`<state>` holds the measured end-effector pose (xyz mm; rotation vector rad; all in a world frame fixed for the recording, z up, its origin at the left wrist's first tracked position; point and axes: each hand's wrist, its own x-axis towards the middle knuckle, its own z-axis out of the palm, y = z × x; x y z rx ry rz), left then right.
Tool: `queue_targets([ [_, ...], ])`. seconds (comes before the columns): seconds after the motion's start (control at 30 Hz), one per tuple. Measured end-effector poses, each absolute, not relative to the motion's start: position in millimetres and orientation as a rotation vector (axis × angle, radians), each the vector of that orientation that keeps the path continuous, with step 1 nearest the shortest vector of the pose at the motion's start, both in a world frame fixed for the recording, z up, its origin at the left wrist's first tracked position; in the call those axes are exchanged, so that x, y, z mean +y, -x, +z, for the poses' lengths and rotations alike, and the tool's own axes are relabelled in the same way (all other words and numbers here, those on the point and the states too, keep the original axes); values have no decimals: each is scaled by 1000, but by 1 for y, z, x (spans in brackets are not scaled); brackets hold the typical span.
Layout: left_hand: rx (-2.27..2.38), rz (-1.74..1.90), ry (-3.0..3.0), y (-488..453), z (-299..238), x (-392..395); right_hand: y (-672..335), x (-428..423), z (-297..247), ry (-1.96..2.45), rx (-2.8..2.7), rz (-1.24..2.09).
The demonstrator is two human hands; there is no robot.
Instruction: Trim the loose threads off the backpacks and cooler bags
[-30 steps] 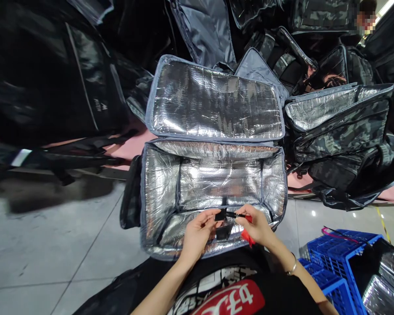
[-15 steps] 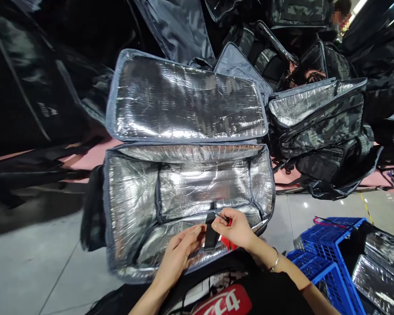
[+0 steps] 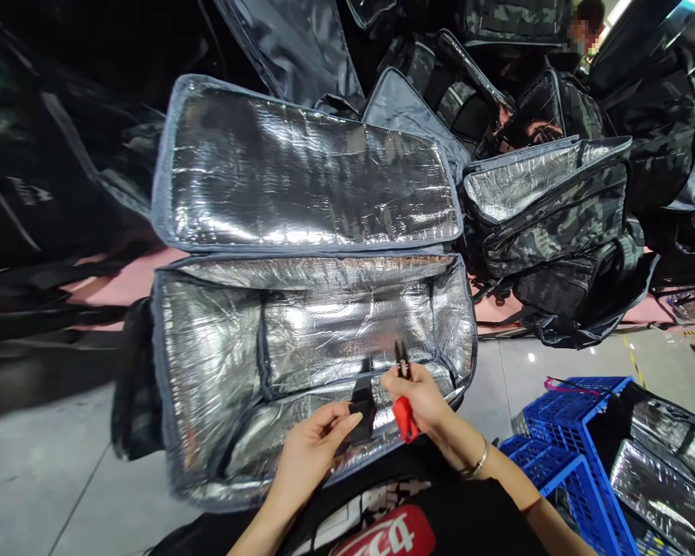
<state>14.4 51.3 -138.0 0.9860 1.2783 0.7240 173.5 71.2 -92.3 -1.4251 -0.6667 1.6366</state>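
In front of me lies an open cooler bag [image 3: 208, 332] with a silver foil lining, its padded lid [image 3: 313, 185] folded back. At the near wall, my left hand [image 3: 316, 444] pinches a black strap [image 3: 364, 409] between thumb and fingers. To the right of the strap, my right hand [image 3: 420, 394] is closed around thread snips [image 3: 402, 359], dark blades pointing up and away from me. Something red [image 3: 405, 419], perhaps the snips' handle cover, sticks out below that hand. Blades and strap are apart.
More camouflage bags [image 3: 556, 224] are piled at the right on a pink surface [image 3: 492, 310]. Blue plastic crates [image 3: 579, 409] stand on the floor at lower right, beside foil-lined pieces [image 3: 660, 486]. A person [image 3: 588, 27] is at the far upper right.
My right hand has turned, and the snips' blades now point upward, away from the strap. My left hand still pinches the strap. The whole view has shifted slightly.
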Motion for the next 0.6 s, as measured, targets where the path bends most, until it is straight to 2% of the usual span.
queue_targets([
  [0.2, 1244, 768, -713, -16, -137, 49, -202, 52, -58, 1408, -748, 1396],
  [0.37, 1277, 718, -753, -18, -137, 52, -246, 33, -33, 1612, -1045, 684],
  [0.43, 1312, 688, -833, -17, -137, 56, -260, 34, -35, 1756, -1143, 521],
  [0.6, 1495, 602, -1231, 1, -123, 62, -279, 49, -63, 1724, -1061, 715],
])
